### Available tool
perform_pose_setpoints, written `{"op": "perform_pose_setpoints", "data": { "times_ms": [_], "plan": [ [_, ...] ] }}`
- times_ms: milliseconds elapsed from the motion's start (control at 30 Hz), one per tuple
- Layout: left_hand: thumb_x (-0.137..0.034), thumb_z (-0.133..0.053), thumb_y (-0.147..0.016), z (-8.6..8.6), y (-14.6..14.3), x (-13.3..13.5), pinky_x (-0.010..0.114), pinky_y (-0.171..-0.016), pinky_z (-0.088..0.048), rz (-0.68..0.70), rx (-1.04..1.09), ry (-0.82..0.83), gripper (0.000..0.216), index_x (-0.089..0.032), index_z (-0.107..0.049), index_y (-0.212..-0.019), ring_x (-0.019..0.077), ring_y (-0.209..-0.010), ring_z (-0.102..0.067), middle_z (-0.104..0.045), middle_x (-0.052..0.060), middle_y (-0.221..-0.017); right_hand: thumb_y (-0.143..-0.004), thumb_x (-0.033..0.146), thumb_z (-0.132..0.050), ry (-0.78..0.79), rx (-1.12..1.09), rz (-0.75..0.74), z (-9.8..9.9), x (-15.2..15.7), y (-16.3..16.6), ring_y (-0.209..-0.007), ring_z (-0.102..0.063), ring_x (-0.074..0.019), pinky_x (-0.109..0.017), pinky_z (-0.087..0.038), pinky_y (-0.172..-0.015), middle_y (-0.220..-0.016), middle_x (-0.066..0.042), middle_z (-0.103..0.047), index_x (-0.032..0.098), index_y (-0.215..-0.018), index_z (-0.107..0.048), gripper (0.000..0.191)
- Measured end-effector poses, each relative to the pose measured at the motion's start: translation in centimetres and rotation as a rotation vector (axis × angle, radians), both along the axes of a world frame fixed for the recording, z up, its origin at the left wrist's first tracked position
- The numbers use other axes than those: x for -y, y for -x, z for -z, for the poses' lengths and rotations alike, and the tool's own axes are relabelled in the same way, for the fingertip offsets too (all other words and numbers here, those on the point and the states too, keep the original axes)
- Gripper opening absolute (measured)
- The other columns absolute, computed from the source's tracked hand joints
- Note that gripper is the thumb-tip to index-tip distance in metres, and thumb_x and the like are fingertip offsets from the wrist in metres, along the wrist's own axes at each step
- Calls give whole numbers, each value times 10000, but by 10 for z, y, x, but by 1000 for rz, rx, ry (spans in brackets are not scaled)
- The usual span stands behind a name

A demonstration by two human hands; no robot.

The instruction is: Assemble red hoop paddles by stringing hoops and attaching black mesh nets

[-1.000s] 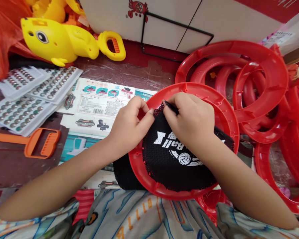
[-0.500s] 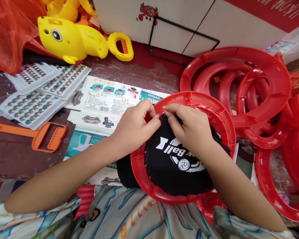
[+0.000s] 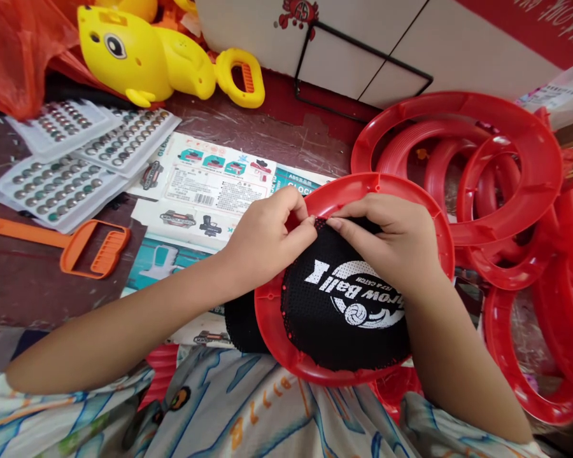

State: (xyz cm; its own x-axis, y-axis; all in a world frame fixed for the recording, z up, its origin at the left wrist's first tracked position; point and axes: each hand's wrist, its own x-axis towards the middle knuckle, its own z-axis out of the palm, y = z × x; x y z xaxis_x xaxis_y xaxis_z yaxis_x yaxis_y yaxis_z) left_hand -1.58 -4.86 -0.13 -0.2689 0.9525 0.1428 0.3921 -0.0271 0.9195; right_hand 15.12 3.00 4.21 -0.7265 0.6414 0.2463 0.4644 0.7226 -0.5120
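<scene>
A round red plastic ring (image 3: 273,323) lies in front of me, tilted against my lap. Black mesh fabric (image 3: 310,331) with a white "Throw Ball" print covers its middle, its lower and left edge caught on small red pegs. My left hand (image 3: 279,232) pinches the fabric's top edge between thumb and forefinger. Just right of it, my right hand (image 3: 391,235) also pinches that edge against the ring's upper rim. Part of the print and the fabric's right edge are hidden by my right hand. More black fabric (image 3: 243,324) shows under the ring at left.
Several red rings (image 3: 496,229) are heaped at right. Flattened printed cardboard (image 3: 181,203) lies beneath the work. At left are trays of small silver discs (image 3: 57,191), an orange handle (image 3: 95,248) and a yellow duck-like toy (image 3: 148,57). A black wire frame (image 3: 363,48) leans behind.
My right hand has shifted right along the fabric's top edge, uncovering more of the print. My left hand still pinches the edge. The whole view has shifted slightly.
</scene>
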Motion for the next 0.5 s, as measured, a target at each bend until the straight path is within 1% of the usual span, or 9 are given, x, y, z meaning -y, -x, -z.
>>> {"op": "perform_pose_setpoints", "data": {
  "times_ms": [133,300,433,500],
  "plan": [
    [-173,-587,-774,-1,0,1,255,-518,-353,-7,-27,-35,132,-209,-491,-692,112,-553,-464,-546,-41,-627,-880,285,-668,-64,-46,91,4,4,6,-657,-639,-150,-279,-467,-615,-757,-12,-723,217,-829,-737,110],
    [-146,-581,-781,0,0,2,256,-516,-335,2,-49,-80,153,-210,-467,-702,104,-537,-451,-525,-48,-613,-896,292,-655,-164,-13,131,8,9,11,-647,-626,-152,-282,-450,-619,-749,-23,-719,209,-858,-744,127],
    [-149,-572,-782,2,0,0,265,-517,-329,10,-50,-70,158,-217,-445,-718,110,-544,-443,-509,-44,-626,-890,306,-668,-207,7,176,8,12,13,-657,-637,-161,-291,-465,-646,-751,-25,-723,220,-863,-752,123],
    [-154,-565,-783,5,2,0,272,-528,-341,22,-38,-48,157,-221,-435,-726,121,-576,-460,-511,-33,-657,-863,287,-700,-176,-2,201,7,13,10,-670,-649,-158,-283,-470,-652,-763,-22,-730,208,-841,-744,93]
  ]
}}
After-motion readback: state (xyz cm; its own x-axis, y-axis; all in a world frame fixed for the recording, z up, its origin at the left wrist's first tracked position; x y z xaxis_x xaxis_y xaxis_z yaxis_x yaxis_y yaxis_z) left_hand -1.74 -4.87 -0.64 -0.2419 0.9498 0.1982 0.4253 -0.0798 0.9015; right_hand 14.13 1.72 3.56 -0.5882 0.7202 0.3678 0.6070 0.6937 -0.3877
